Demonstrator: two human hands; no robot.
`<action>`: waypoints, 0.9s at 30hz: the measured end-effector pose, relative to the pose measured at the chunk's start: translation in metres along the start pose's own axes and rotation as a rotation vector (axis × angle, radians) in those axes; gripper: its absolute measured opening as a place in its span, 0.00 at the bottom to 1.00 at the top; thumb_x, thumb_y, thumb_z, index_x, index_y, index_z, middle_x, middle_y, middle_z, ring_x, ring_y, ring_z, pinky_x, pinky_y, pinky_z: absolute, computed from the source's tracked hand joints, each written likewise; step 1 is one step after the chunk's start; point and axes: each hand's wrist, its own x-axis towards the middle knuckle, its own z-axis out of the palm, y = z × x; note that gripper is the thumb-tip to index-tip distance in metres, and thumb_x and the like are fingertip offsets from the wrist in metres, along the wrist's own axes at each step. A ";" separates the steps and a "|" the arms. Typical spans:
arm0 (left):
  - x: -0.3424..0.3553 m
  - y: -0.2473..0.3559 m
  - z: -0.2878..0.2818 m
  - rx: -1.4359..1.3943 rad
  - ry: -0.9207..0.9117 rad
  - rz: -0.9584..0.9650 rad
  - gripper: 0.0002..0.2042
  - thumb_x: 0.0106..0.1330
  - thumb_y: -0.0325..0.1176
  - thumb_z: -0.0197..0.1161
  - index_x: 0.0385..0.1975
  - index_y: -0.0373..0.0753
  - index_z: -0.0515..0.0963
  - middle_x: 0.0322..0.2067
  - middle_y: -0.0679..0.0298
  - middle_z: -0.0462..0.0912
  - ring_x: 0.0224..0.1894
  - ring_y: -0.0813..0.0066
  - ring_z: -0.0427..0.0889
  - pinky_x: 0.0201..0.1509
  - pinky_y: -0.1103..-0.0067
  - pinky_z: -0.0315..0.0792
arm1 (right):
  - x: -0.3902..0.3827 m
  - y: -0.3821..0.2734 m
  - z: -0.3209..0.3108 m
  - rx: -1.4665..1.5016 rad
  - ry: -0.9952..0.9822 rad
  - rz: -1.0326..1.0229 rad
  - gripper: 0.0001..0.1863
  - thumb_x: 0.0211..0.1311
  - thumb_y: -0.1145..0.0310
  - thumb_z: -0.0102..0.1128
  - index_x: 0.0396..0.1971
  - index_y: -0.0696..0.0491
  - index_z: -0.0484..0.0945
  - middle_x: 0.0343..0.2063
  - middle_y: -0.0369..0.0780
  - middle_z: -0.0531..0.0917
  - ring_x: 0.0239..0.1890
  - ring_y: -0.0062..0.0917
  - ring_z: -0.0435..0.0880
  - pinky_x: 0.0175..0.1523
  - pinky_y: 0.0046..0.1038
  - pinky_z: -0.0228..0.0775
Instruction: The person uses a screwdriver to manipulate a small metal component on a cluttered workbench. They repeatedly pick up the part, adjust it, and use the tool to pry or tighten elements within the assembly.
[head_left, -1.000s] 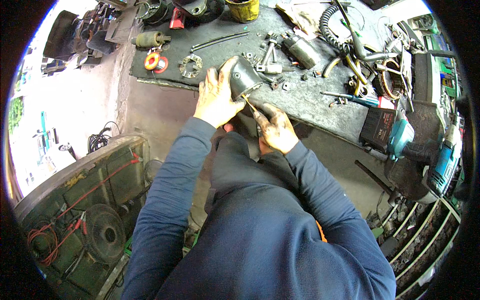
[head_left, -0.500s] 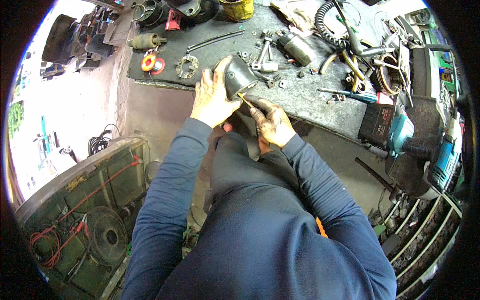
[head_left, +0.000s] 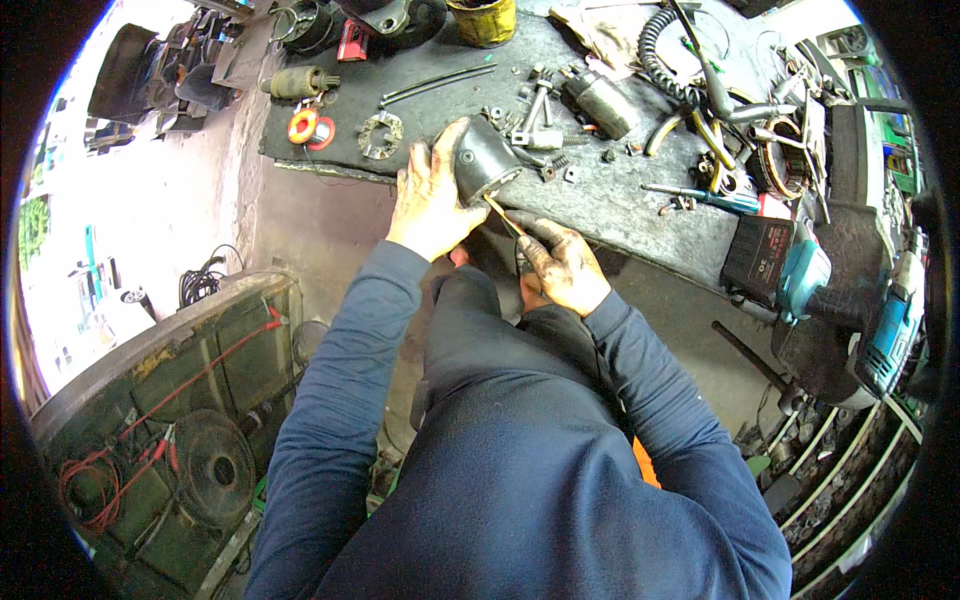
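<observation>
A dark, smooth cylindrical metal motor housing (head_left: 484,162) is tilted at the bench's front edge, its open end turned toward my right side. My left hand (head_left: 436,194) wraps around its near left side, fingers over the top and thumb below. Closed in a pinch, my right hand (head_left: 563,262) is just below and to the right of the housing. From its fingers a thin yellowish strip (head_left: 501,213) runs up to the housing's lower rim. Whether this strip is a wire or a slim tool I cannot tell. The inside of the housing is hidden.
On the bench (head_left: 640,225) lie a ring-shaped part (head_left: 380,135), an armature (head_left: 300,82), solder spools (head_left: 303,126), a metal cylinder (head_left: 604,104), a screwdriver (head_left: 735,200) and several small bolts. A teal power tool (head_left: 803,268) is at the right. A fan (head_left: 214,467) stands lower left.
My right hand has moved right and slightly down, away from the housing, and more of the yellowish strip shows. My left hand keeps its grip on the housing.
</observation>
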 end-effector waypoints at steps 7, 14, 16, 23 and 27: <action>0.000 0.000 0.000 -0.005 0.004 0.014 0.58 0.46 0.37 0.82 0.77 0.59 0.49 0.56 0.44 0.65 0.61 0.36 0.71 0.66 0.52 0.64 | -0.001 0.001 -0.002 -0.024 -0.022 0.041 0.19 0.74 0.66 0.55 0.60 0.55 0.79 0.51 0.54 0.85 0.53 0.50 0.85 0.58 0.42 0.76; -0.005 -0.001 -0.004 -0.046 -0.093 -0.052 0.59 0.46 0.39 0.82 0.78 0.49 0.48 0.69 0.39 0.59 0.69 0.34 0.63 0.72 0.52 0.63 | -0.073 0.014 -0.064 -0.330 0.078 0.248 0.16 0.72 0.67 0.60 0.56 0.55 0.80 0.42 0.53 0.87 0.44 0.44 0.89 0.50 0.39 0.78; -0.007 -0.002 -0.005 -0.079 -0.063 -0.035 0.59 0.46 0.40 0.83 0.78 0.52 0.49 0.70 0.38 0.57 0.70 0.32 0.61 0.74 0.51 0.62 | -0.070 0.000 -0.076 -0.425 0.275 0.216 0.14 0.71 0.70 0.59 0.54 0.52 0.78 0.32 0.50 0.86 0.33 0.48 0.88 0.37 0.44 0.78; -0.023 0.009 -0.039 -0.263 0.133 0.046 0.54 0.50 0.39 0.83 0.78 0.49 0.56 0.72 0.40 0.54 0.73 0.40 0.63 0.77 0.57 0.61 | -0.010 0.003 -0.122 -1.080 0.424 -0.246 0.24 0.61 0.74 0.61 0.58 0.45 0.77 0.32 0.41 0.79 0.32 0.42 0.83 0.38 0.42 0.76; -0.014 -0.017 -0.026 -0.510 0.310 0.035 0.43 0.58 0.33 0.78 0.73 0.41 0.61 0.63 0.47 0.70 0.67 0.55 0.72 0.71 0.63 0.68 | 0.020 0.022 -0.119 -1.188 0.406 -0.166 0.29 0.56 0.72 0.64 0.61 0.43 0.76 0.46 0.45 0.79 0.48 0.40 0.80 0.46 0.41 0.74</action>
